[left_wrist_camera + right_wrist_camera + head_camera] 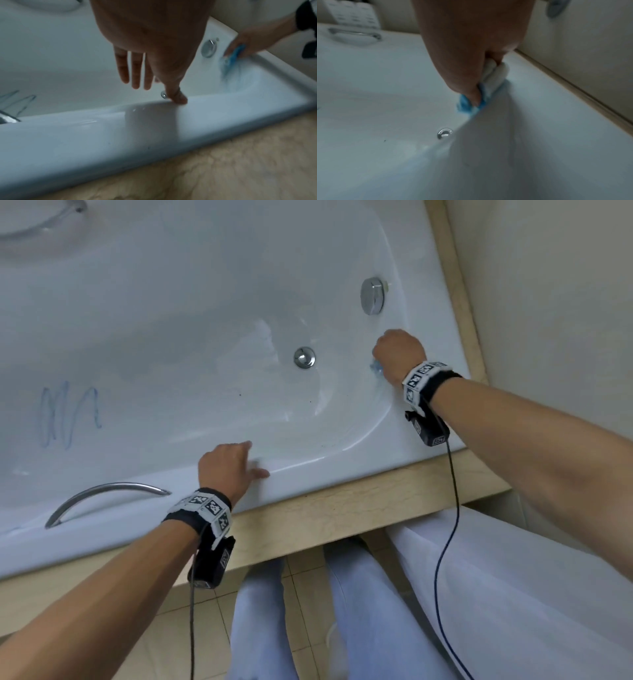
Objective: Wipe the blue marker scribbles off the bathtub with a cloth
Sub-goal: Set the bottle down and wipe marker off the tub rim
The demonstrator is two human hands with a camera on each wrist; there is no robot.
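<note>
My right hand (397, 350) grips a bunched cloth (494, 75), white with blue stains, and presses it against the inner end wall of the white bathtub (308, 487) below the overflow cap. The left wrist view shows the cloth (235, 52) over a faint blue smear (238, 78). Blue marker scribbles (66, 412) remain on the tub's inside at the left. My left hand (236, 463) lies on the near rim with straight fingers, its thumb (176, 94) touching the rim's inner edge.
A chrome overflow cap (372, 295) sits on the end wall and a chrome drain (304, 357) in the floor. A chrome grab handle (102, 494) is on the near rim at left. A beige ledge (342, 518) borders the tub. My legs stand below.
</note>
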